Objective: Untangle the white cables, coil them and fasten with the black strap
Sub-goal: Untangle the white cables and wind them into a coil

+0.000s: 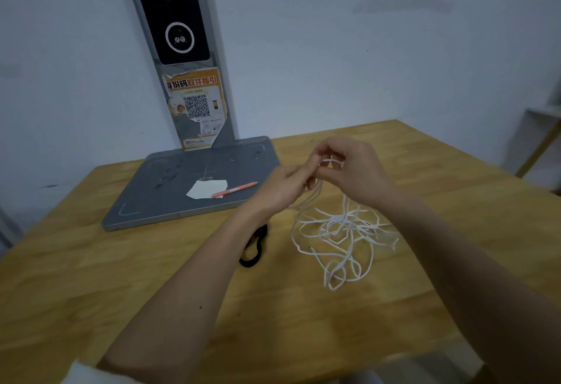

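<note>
Two hands, centre frame: left hand and right hand are pinching white cables | we are easing strands apart, never yanking | black strap lying left of tangle.

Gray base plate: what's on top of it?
On the gray base plate lie a white paper scrap and an orange pen, the pen's end overlapping the scrap. The upright post rises from its back edge. The left hand covers the plate's right corner.

Single head-worn view, wide-angle, looks forward and down over wooden surface. Both forearms reach in from bottom edge, hands close, mid-frame. Wall and grey stand fill upper half. No second view to overlap.
</note>
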